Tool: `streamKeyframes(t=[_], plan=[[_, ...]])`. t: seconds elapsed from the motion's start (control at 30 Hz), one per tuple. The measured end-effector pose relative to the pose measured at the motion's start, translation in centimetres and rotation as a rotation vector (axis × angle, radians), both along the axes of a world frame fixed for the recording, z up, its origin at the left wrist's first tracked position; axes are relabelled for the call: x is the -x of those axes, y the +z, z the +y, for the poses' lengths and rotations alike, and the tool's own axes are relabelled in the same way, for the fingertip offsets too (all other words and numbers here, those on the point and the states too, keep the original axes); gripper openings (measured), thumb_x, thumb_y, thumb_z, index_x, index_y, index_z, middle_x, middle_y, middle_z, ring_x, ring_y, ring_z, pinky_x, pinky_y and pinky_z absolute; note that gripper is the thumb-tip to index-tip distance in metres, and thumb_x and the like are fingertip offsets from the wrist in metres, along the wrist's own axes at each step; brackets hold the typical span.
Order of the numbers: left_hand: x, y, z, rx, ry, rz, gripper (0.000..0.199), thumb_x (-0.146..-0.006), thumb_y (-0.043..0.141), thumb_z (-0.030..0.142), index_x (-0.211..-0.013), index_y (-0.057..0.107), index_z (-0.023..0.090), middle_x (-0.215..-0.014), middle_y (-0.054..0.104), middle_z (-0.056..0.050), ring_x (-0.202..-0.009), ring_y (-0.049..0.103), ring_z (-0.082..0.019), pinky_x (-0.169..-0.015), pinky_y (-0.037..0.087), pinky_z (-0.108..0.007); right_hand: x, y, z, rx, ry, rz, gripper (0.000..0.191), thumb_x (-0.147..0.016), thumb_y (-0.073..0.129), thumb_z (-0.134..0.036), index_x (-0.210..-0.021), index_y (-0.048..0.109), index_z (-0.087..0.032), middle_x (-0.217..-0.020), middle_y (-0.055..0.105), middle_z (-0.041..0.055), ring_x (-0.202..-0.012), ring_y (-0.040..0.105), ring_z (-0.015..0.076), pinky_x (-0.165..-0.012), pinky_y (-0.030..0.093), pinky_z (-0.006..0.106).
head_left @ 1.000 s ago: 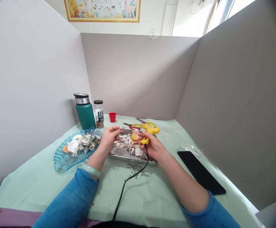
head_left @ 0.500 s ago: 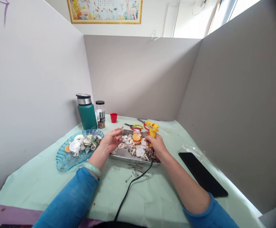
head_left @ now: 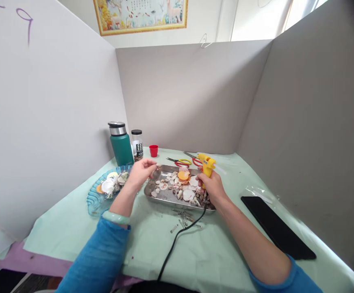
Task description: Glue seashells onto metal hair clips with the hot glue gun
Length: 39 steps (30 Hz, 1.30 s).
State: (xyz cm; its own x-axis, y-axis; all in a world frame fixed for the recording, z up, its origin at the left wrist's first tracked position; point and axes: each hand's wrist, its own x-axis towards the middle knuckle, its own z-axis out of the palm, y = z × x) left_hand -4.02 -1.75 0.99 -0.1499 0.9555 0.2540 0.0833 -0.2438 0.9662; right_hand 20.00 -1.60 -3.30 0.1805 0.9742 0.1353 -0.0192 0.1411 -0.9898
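Observation:
My right hand point(head_left: 213, 186) grips a yellow hot glue gun point(head_left: 207, 165) above the right side of a metal tray point(head_left: 167, 200). A black cord point(head_left: 177, 240) runs from its handle down toward me. Over the tray's left back corner, my left hand point(head_left: 142, 171) pinches a small pale shell point(head_left: 158, 165) at its fingertips. In the tray lie many loose shells, among them an orange scallop shell point(head_left: 183, 176) and a white flat shell point(head_left: 189, 195). Left of my left hand, a blue glass dish point(head_left: 95, 205) holds a cluster of shells point(head_left: 111, 185).
Behind stand a green bottle point(head_left: 121, 148), a clear jar point(head_left: 137, 144) and a red cup point(head_left: 153, 151). Two pairs of scissors point(head_left: 183, 162) lie behind the tray. Hair clips point(head_left: 184, 217) lie in front. A black slab point(head_left: 277, 228) is at right. Grey panels point(head_left: 192, 97) enclose the table.
The view has shifted, so everything appears farther right. My left hand has turned slightly, its fingertips still pinching a small shell. The glue gun remains in my right hand.

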Motion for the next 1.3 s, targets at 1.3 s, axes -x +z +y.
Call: streamKeyframes(t=[1.3], plan=[[0.7, 2.3, -5.1, -0.067, -0.140, 0.594, 0.003, -0.064, 0.068, 0.020, -0.066, 0.070, 0.020, -0.065, 0.065, -0.003, -0.059, 0.053, -0.015, -0.055, 0.038, -0.022, 0.0, 0.0, -0.2, -0.081, -0.033, 0.029, 0.031, -0.068, 0.060, -0.030, -0.097, 0.058, -0.018, -0.059, 0.056, -0.0024, -0.044, 0.047, 0.0103, -0.035, 0.036, 0.020]])
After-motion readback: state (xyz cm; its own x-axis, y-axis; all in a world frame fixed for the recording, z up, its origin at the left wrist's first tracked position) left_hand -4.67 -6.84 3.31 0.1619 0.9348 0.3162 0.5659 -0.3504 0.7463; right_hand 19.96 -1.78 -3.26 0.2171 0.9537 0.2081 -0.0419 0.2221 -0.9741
